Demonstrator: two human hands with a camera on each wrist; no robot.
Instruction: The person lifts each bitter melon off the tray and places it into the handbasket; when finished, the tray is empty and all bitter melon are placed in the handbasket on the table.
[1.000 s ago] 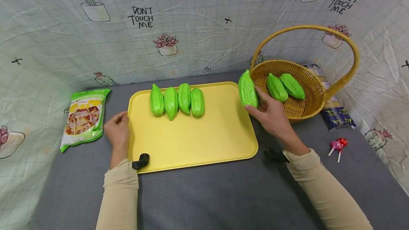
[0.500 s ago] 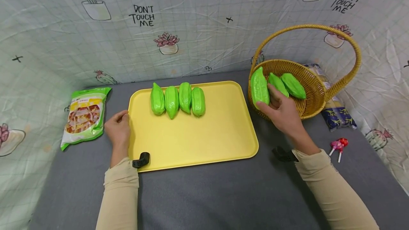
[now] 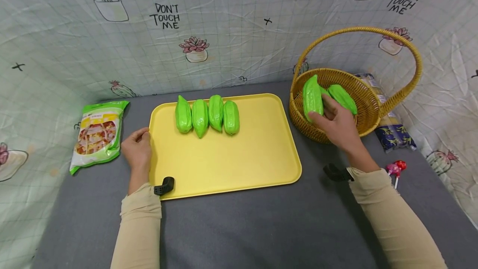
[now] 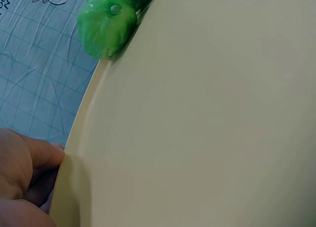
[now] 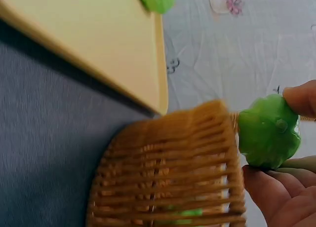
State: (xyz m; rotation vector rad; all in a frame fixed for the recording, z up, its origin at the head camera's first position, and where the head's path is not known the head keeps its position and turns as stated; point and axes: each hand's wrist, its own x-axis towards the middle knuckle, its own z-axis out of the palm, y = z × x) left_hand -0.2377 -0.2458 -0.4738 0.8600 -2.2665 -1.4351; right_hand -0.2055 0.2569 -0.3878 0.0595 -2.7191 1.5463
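My right hand holds a bright green bitter melon over the left part of a wicker basket. In the right wrist view, fingers and thumb pinch the bitter melon from both sides, just past the basket rim. Two more bitter melons lie inside the basket, one mostly hidden behind the held one; the other bitter melon shows at the right. My left hand grips the left edge of a yellow tray, its curled fingers at the rim. Several bitter melons stand in a row on the tray's far side.
A green and white food bag lies left of the tray. Behind the basket's right side is a blue patterned packet. Lollipops lie near the right sleeve. The basket's tall handle arches above it; a printed cloth hangs behind.
My right hand has carried the bitter melon rightward from the tray's right edge to over the basket. The left hand has stayed at the tray's edge.
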